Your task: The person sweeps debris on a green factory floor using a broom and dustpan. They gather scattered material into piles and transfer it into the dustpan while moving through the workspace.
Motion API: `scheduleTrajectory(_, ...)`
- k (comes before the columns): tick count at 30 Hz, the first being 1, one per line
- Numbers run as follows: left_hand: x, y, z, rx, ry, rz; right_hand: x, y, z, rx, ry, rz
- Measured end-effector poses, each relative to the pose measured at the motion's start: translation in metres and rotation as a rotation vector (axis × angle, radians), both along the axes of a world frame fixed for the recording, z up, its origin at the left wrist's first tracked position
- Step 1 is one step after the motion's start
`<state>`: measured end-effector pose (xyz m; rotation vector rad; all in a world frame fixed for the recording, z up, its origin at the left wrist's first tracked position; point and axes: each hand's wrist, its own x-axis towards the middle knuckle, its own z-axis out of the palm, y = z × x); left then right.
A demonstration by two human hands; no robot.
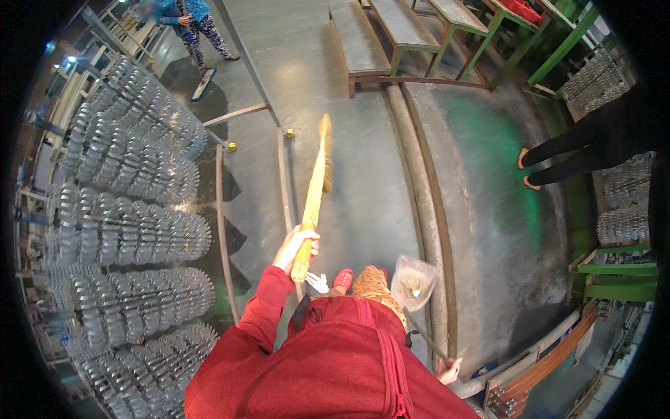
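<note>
My left hand (299, 248) is wrapped round the handle of a long straw broom (315, 188). The broom slants away from me, its bristle end farthest off, over the grey floor. At lower right my right hand (450, 370) closes on the thin handle of a dustpan (413, 283). The dustpan's pan is pale and see-through, with bits of debris and a small white scrap inside. It is beside my feet, close to a raised floor ridge. A white cord hangs at the broom's handle end.
On the left stand racks of stacked shiny metal parts (132, 230), with a wheeled metal frame (282, 167) beside them. Low benches (359, 42) stand ahead. A long ridge (422, 181) crosses the floor. One person (192, 28) holds a mop far left; another's legs (579, 150) show right.
</note>
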<state>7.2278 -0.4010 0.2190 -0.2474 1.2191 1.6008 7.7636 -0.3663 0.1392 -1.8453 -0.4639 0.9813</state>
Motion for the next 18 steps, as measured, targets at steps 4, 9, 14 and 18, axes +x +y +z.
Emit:
scheduleTrajectory(4, -0.051, 0.044, 0.001, 0.029, 0.026, 0.062, -0.088, 0.113, 0.019, 0.107, -0.03, 0.225)
scheduleTrajectory(9, -0.122, 0.098, 0.017, 0.023, 0.059, 0.068, -0.226, 0.243, 0.075, 0.285, -0.138, 0.574)
scheduleTrajectory(14, -0.192, 0.135, 0.035, -0.032, 0.04, 0.139, -0.377, 0.366, 0.096, 0.566, -0.288, 0.741)
scheduleTrajectory(18, -0.25, 0.166, 0.025, -0.025, 0.014, 0.12, -0.489, 0.462, 0.107, 0.884, -0.121, 0.625)
